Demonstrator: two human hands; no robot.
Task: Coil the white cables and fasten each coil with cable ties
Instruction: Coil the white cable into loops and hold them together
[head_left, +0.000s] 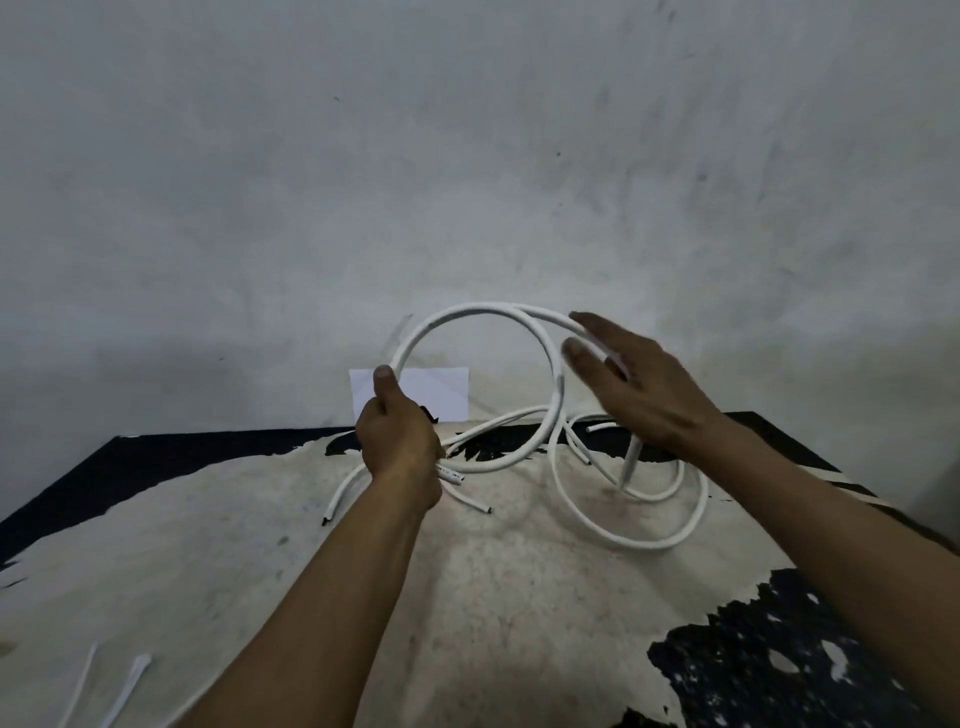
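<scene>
A white cable (470, 315) arches in a raised loop above the table. My left hand (399, 441) grips the loop's lower left part, with the thumb pointing up along it. My right hand (636, 387) is at the loop's upper right, its fingers nearly straight and spread against the cable. The rest of the cable (623, 540) lies in loose curves on the table below my right hand. Two cut ends (485, 508) stick out beneath my left hand. Two white cable ties (127, 686) lie at the near left corner.
The table (260, 545) has a worn cream top with peeling black patches. A white card (441, 395) leans against the grey wall behind the loop. The table's back edge meets the wall just beyond the cables.
</scene>
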